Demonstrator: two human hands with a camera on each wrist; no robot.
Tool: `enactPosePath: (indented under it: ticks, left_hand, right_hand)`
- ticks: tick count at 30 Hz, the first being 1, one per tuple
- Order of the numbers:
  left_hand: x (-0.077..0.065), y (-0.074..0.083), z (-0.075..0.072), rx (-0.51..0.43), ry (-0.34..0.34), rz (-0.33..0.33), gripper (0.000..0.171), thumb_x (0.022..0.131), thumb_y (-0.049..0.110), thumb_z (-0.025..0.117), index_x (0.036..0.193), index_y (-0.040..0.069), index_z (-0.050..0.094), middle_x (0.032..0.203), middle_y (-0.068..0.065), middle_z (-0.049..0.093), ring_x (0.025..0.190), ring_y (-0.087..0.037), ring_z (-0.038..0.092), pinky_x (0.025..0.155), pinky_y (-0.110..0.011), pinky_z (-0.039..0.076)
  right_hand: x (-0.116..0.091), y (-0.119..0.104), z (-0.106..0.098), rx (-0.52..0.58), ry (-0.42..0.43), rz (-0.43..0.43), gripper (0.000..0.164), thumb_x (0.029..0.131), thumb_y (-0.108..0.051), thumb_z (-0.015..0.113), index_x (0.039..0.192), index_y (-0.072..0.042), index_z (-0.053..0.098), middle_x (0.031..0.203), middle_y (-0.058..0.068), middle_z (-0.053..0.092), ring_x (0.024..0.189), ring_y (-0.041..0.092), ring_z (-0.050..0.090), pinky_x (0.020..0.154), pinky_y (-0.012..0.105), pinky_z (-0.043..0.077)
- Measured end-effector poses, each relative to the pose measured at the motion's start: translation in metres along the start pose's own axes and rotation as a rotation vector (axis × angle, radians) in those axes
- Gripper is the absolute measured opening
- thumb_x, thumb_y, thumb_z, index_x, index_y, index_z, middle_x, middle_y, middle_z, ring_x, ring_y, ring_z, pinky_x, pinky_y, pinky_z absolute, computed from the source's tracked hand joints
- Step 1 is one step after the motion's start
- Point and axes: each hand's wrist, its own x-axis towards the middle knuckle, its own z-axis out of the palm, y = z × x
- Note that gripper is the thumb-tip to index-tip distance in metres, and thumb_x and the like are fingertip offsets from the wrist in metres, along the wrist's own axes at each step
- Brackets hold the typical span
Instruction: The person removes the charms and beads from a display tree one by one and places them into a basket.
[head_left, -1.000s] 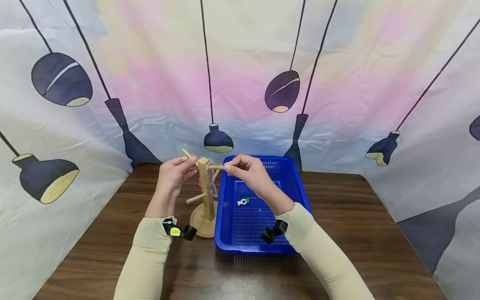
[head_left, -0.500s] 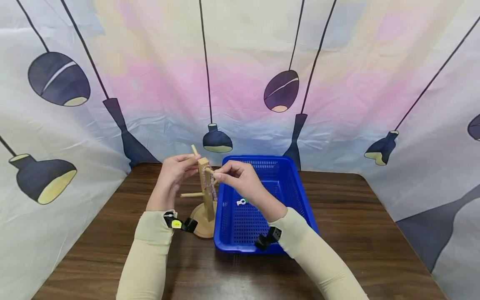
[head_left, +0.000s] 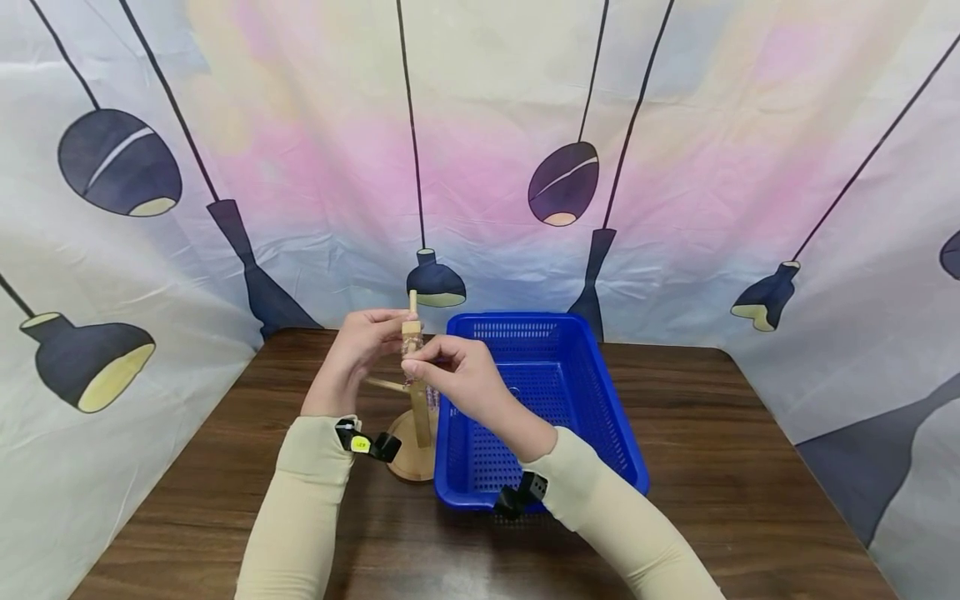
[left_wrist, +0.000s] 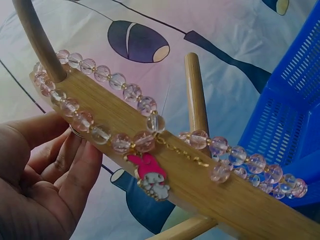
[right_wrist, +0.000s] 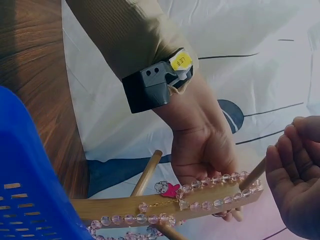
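Observation:
A wooden peg stand (head_left: 422, 427) with a round base stands left of the blue basket. Around its top peg (right_wrist: 256, 173) loops a bracelet of clear pink beads (left_wrist: 83, 120), draped over the post. A pink and white rabbit-like charm (left_wrist: 149, 176) dangles from it, and a short gold chain lies along the wood. More pink beads (left_wrist: 256, 163) hang on a lower peg. My right hand (head_left: 463, 375) pinches the end of the near top peg between thumb and fingers. Behind the post's top, my left hand (head_left: 365, 346) holds the stand by the rear peg, its fingertips partly hidden.
The blue plastic basket (head_left: 609, 408) sits right against the stand's side, under my right forearm. A small ring (head_left: 514, 392) shows inside it. The brown wooden table (head_left: 720, 467) reaches back to a printed cloth backdrop (head_left: 675, 250).
The stand has turned, so the near top peg swung from pointing right to pointing toward me. My right hand moved left and down with it. It now hides the small figure in the basket.

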Motion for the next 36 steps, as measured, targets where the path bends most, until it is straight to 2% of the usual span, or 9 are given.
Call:
enactPosePath:
  ticks: [4,7,13,16,19,22,26,33,36]
  left_hand:
    - [-0.001,0.002,0.001,0.024,-0.007,-0.006,0.013,0.099,0.008,0.065,0.106,0.006,0.077,0.074,0.013,0.074,0.073,-0.001,0.072,0.071,-0.015,0.063]
    - [-0.004,0.003,0.001,0.080,0.003,-0.005,0.040,0.100,0.013,0.066,0.132,-0.010,0.062,0.079,0.014,0.073,0.076,0.001,0.071,0.075,-0.014,0.062]
    - [-0.018,-0.004,-0.008,0.106,0.088,0.118,0.055,0.101,0.025,0.066,0.143,-0.007,0.053,0.099,0.015,0.072,0.087,0.006,0.071,0.090,-0.015,0.061]
    - [-0.025,-0.013,-0.013,-0.007,0.164,0.222,0.053,0.101,0.019,0.066,0.143,-0.010,0.051,0.095,0.019,0.075,0.091,0.006,0.072,0.092,-0.014,0.061]
    - [-0.031,-0.026,-0.015,-0.160,0.230,0.305,0.043,0.101,0.010,0.065,0.139,-0.007,0.056,0.092,0.020,0.076,0.094,0.004,0.073,0.092,-0.015,0.061]
    - [-0.038,-0.041,-0.015,-0.344,0.250,0.347,0.026,0.100,0.003,0.063,0.125,0.004,0.068,0.096,0.013,0.078,0.096,-0.001,0.074,0.089,-0.015,0.062]
    - [-0.045,-0.061,-0.014,-0.526,0.252,0.361,0.024,0.099,-0.003,0.062,0.111,0.015,0.073,0.101,0.006,0.079,0.099,-0.004,0.075,0.087,-0.014,0.062]
    - [-0.054,-0.090,-0.009,-0.653,0.235,0.338,0.024,0.098,-0.005,0.061,0.111,0.012,0.073,0.103,0.002,0.080,0.100,-0.006,0.076,0.083,-0.013,0.062]
    - [-0.055,-0.099,-0.006,-0.670,0.223,0.323,0.025,0.099,-0.005,0.061,0.108,0.013,0.074,0.102,0.002,0.080,0.099,-0.006,0.076,0.082,-0.012,0.061]
  right_hand:
    - [0.000,0.000,0.000,-0.012,0.000,0.001,0.012,0.096,0.000,0.066,0.095,0.012,0.069,0.096,0.033,0.071,0.084,0.047,0.070,0.068,0.026,0.061]
    - [0.000,-0.001,0.000,-0.024,0.001,0.011,0.012,0.096,-0.001,0.067,0.095,0.011,0.069,0.097,0.032,0.071,0.082,0.042,0.069,0.065,0.021,0.057]
    - [-0.001,0.000,0.000,-0.019,0.000,0.022,0.012,0.097,-0.002,0.067,0.097,0.009,0.071,0.098,0.031,0.072,0.077,0.012,0.069,0.064,0.020,0.058]
    - [-0.001,0.001,0.000,-0.011,-0.003,0.015,0.011,0.097,-0.001,0.066,0.097,0.010,0.070,0.099,0.031,0.072,0.077,0.007,0.068,0.067,0.020,0.060]
    - [-0.001,0.002,0.000,-0.003,-0.007,0.009,0.012,0.097,0.000,0.066,0.098,0.011,0.070,0.099,0.032,0.072,0.082,0.031,0.074,0.070,0.024,0.063]
    - [-0.001,0.002,0.000,0.004,-0.001,0.013,0.012,0.097,0.000,0.065,0.099,0.012,0.069,0.100,0.033,0.071,0.090,0.051,0.070,0.077,0.044,0.067]
    - [-0.002,0.002,0.000,0.012,0.007,0.016,0.012,0.097,0.001,0.065,0.100,0.012,0.069,0.102,0.034,0.071,0.092,0.054,0.069,0.083,0.067,0.060]
    - [-0.003,0.002,0.001,-0.013,0.010,0.017,0.013,0.098,0.000,0.065,0.101,0.011,0.069,0.103,0.033,0.072,0.092,0.049,0.070,0.082,0.053,0.066]
    - [-0.003,0.002,0.002,-0.007,0.012,0.020,0.013,0.098,0.000,0.065,0.100,0.011,0.069,0.103,0.033,0.071,0.093,0.052,0.070,0.083,0.055,0.065]
